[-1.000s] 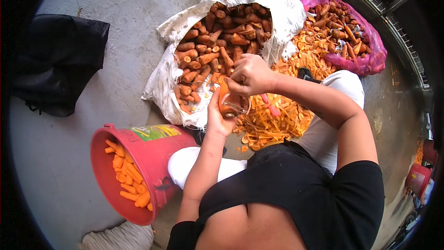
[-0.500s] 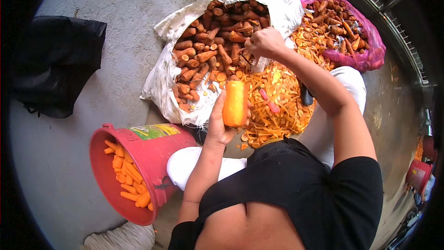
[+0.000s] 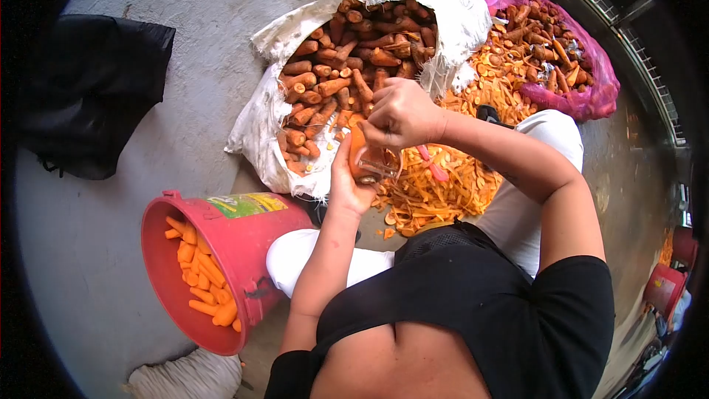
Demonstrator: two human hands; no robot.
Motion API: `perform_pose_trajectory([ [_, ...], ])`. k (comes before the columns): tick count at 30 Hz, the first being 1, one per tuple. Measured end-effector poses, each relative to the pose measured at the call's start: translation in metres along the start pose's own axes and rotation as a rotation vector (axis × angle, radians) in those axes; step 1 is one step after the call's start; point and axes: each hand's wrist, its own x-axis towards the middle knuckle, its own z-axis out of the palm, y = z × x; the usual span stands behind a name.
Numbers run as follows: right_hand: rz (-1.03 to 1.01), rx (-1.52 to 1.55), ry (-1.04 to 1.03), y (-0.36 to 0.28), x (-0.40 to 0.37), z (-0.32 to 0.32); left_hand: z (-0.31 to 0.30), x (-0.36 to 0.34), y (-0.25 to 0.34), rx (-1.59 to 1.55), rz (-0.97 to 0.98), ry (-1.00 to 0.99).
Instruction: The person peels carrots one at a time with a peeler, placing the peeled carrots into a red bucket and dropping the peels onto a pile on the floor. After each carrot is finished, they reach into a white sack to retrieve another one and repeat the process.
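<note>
And here's the thick, stubby orange carrot (image 3: 357, 146), up in the air just off the near edge of the big sack, with the left hand (image 3: 350, 186) clamped around its side! The right hand (image 3: 406, 112) is in a fist above, fingers closed on a peeler with a thin metal blade (image 3: 381, 168), right up against the carrot. It should handle as a stiff piece with a bit of weight, hard to bruise, but likely slick wherever the skin is off. Best hold? Around the thick middle from the outer side, palm behind, fingertips clear of the blade!

Down to the ground: 1 heap of curly orange peelings (image 3: 443, 203) spreads over the smooth grey concrete floor (image 3: 88, 244). Behind it, the white woven plastic sack (image 3: 255, 122) gapes wide, rough brown-orange carrots (image 3: 317, 89) packed up to its edges, and a bright pink mesh sack (image 3: 607, 92) bulges at the far side. Over on the left, a red plastic bucket (image 3: 258, 233) lies tipped, smooth bright carrots (image 3: 210, 270) inside its lower rim, and crumpled black fabric (image 3: 96, 96) sprawls beyond!
</note>
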Motion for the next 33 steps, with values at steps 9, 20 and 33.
perform_pose_trajectory([
  [9,0.064,-0.082,0.134,0.019,-0.002,0.006,0.011,-0.015,0.001,0.203,0.088,-0.167],
  [20,0.630,0.037,-0.054,0.035,0.010,-0.012,0.009,-0.010,0.003,0.016,-0.020,-0.224],
  [33,0.093,0.008,0.036,0.003,-0.007,0.005,0.016,-0.015,-0.008,0.031,-0.013,-0.085],
])
